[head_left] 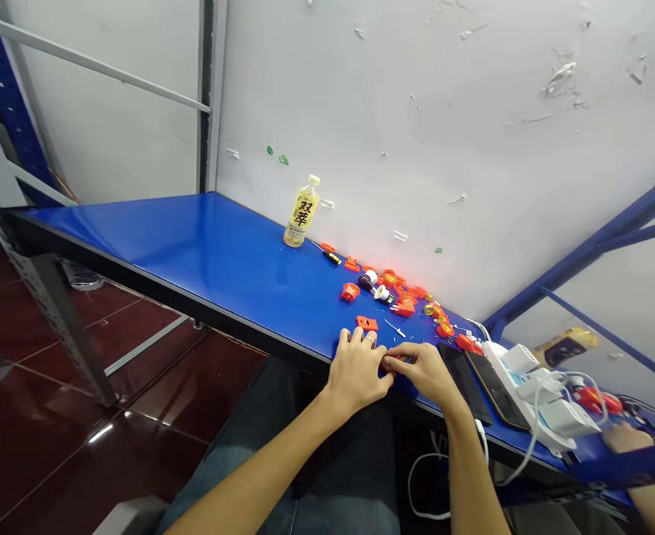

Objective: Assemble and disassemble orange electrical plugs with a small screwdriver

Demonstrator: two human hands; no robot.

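Observation:
My left hand (359,365), with a ring on one finger, is closed at the table's front edge, its fingers curled down. My right hand (425,369) meets it there, thumb and forefinger pinched together. Between both hands sits a small orange plastic part, mostly hidden by the fingers. Just beyond my left fingertips lies a flat orange plastic piece (367,323). A thin pale pin-like piece (395,328) and a few tiny bits lie beyond my right hand. An orange cup-shaped part (350,292) stands farther back.
Many orange parts (405,305) crowd the blue table (210,260) along the wall. A screwdriver (331,257) and a drink bottle (301,212) stand or lie behind. At right are phones (497,386) and a power strip with chargers (569,416). Another person's hand (628,438) shows beyond.

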